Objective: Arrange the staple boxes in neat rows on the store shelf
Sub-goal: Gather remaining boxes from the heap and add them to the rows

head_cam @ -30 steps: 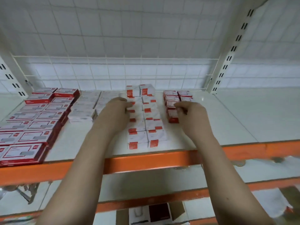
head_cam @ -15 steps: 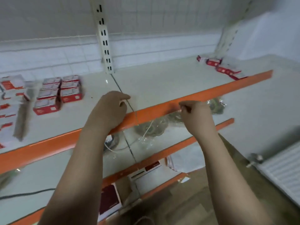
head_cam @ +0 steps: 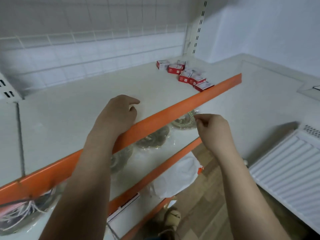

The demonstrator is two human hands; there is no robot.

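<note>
Several red-and-white staple boxes (head_cam: pixel 187 74) lie in a loose, crooked cluster at the far right end of the white shelf (head_cam: pixel 86 104), close to its orange front edge (head_cam: pixel 173 110). My left hand (head_cam: pixel 117 113) hovers over the shelf near that edge, fingers loosely curled, holding nothing. My right hand (head_cam: pixel 213 130) hangs in front of and below the orange edge, fingers curled with thumb and forefinger close together; nothing shows between them. Both hands are well short of the boxes.
A wire grid backs the shelf, with a slotted upright (head_cam: pixel 199 26) at its right end. Lower orange-edged shelves hold bagged coils (head_cam: pixel 152 137) and white packets (head_cam: pixel 176 177). A white radiator (head_cam: pixel 290 172) stands on the right. A foot (head_cam: pixel 171 220) rests on the wooden floor.
My view has swung right, away from the neat rows of boxes, to the loose cluster at the shelf's right end. Both hands left the rows and now hold nothing.
</note>
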